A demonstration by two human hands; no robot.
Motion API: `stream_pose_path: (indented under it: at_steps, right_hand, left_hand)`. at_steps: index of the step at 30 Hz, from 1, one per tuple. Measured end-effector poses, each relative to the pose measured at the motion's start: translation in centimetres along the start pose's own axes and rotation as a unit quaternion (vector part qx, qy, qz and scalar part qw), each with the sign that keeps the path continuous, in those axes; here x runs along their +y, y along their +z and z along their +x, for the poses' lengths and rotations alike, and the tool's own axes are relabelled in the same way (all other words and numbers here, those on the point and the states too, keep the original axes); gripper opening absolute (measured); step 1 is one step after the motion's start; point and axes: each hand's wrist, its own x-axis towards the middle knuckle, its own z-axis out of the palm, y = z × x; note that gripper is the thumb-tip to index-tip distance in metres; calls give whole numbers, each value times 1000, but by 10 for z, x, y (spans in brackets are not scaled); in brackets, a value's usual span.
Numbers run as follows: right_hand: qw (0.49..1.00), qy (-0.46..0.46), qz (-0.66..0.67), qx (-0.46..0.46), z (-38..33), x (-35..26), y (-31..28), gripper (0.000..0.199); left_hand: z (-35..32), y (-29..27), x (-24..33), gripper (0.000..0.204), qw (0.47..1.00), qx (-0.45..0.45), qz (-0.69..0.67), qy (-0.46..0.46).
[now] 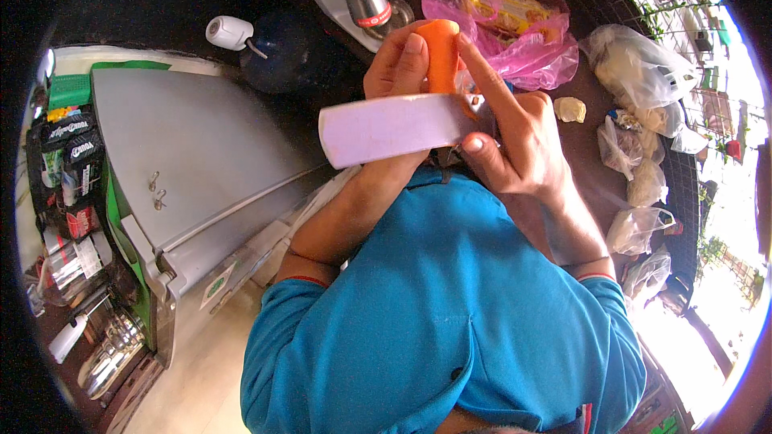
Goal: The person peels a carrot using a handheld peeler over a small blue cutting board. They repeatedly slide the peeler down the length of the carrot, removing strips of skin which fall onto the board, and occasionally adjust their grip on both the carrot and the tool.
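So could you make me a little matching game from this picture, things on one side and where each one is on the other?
Things:
1. carrot
2. knife
3. pink bag
4. grey cabinet

Places:
A. on the dark counter beyond the hands
B. at the person's left, lower than the counter
C. upright in the left hand
D. in the right hand, broad blade pointing left

Pairs: 1-C, 2-D, 3-A, 4-B
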Motion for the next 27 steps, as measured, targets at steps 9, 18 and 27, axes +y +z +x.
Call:
stream_pose_path:
  at_steps: [9, 18, 27]
  right_hand:
    - [998, 55, -2, -23, -9, 0, 2, 76]
    - [999, -6, 48, 23, -16, 5, 5, 72]
    - [999, 31, -11, 28, -13, 5, 5, 75]
  left_hand:
    - [0, 0, -3, 37, 1000, 12, 13, 3]
    - [-2, -9, -1, 38, 998, -4, -14, -58]
    - [-10, 4, 9, 45, 997, -3, 71, -18]
